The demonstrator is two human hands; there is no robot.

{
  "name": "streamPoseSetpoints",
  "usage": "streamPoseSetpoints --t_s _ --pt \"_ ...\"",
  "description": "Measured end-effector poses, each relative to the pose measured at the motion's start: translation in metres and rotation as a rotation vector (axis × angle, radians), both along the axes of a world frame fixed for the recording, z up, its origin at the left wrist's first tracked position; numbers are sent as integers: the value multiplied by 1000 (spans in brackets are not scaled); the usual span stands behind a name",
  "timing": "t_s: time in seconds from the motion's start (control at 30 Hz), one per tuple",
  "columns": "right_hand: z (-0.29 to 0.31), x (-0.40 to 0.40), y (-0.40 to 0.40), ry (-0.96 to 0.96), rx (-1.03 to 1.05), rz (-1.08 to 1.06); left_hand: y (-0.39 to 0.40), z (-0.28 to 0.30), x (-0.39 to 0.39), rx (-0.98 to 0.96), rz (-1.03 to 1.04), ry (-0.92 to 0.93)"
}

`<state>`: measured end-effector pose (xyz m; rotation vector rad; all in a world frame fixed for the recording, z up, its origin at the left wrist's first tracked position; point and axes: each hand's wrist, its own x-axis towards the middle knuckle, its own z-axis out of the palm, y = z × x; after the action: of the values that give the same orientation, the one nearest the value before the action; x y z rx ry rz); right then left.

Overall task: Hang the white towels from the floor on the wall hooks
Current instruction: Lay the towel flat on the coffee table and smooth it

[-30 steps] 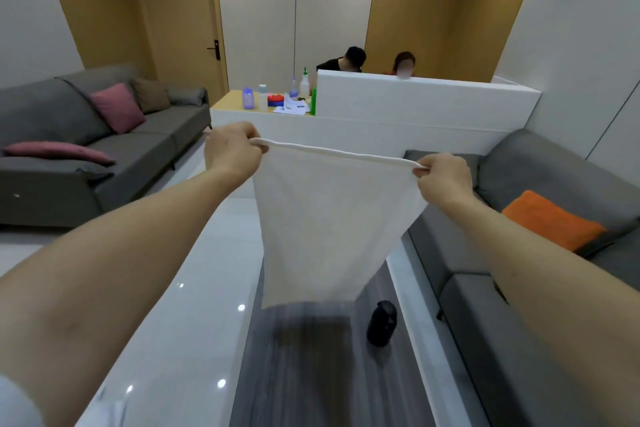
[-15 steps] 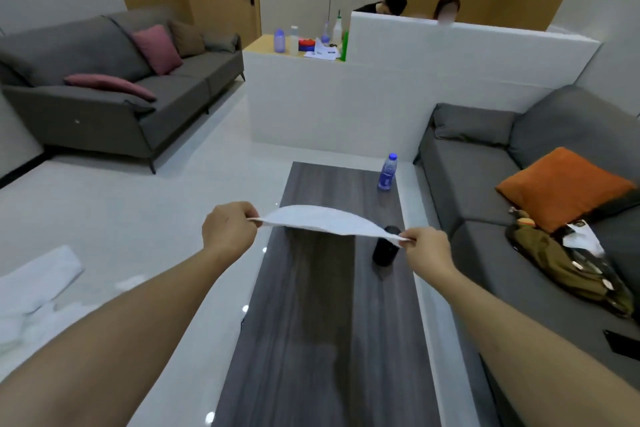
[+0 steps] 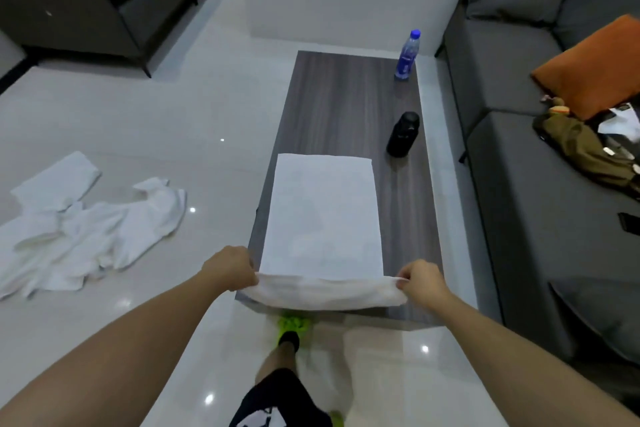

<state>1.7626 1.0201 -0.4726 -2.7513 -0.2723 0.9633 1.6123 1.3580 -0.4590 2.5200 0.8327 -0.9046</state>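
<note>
You stand at the near end of the dark wood table (image 3: pixel 346 97), a white towel (image 3: pixel 322 215) spread flat on it just beyond your fingers. Your left hand (image 3: pixel 230 269) pinches the towel's near-left corner w/ curled fingers; your right hand (image 3: pixel 420 281) pinches the near-right corner the same way. The near edge is lifted and sags btwn the two hands, over the table's end. Well left of your left fingers, more white towels (image 3: pixel 86 222) lie crumpled on the glossy floor (image 3: pixel 173 107). Past your right fingers, a black bottle (image 3: pixel 403 133) stands on the table; farther on, a blue-capped water bottle (image 3: pixel 408 54). Grey sofa (image 3: pixel 519 166) at right.
</note>
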Motion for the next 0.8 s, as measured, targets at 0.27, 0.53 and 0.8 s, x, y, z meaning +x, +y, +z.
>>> streamPoseSetpoints --t_s 0.27,0.53,0.8 --pt "-6 51 44 -31 52 -89 41 -18 56 55 48 -141" --pt "-34 168 123 -116 19 -145 106 -63 172 87 93 -222" --pt "-86 213 165 -117 -14 -233 134 -124 230 -24 125 -212"
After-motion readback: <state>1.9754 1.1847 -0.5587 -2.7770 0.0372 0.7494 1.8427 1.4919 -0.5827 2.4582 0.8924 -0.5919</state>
